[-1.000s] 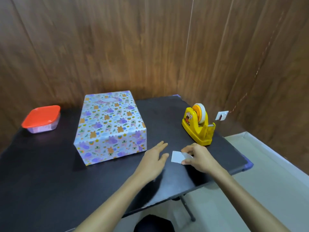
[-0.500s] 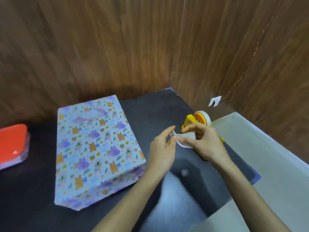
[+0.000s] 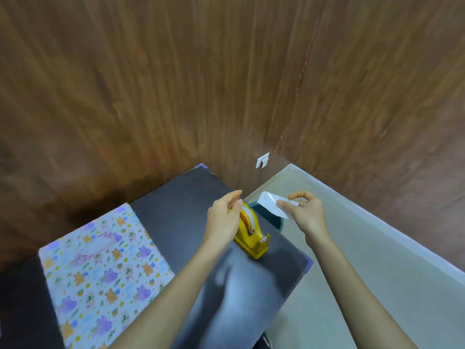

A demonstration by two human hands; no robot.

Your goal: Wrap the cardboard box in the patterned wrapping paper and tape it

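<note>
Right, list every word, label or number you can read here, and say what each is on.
No text can be read.
On the box: pictures only, no words.
On the dispenser: a mark, too blurred.
On the slip in the right hand: nothing shows.
On the wall tag: too small to tell.

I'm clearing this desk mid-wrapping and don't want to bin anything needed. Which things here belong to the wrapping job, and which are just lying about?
Job in hand: wrapped box; yellow tape dispenser; probably the white paper slip pinched in the right hand.

Lying about: white wall clip; dark container past the table edge.
</note>
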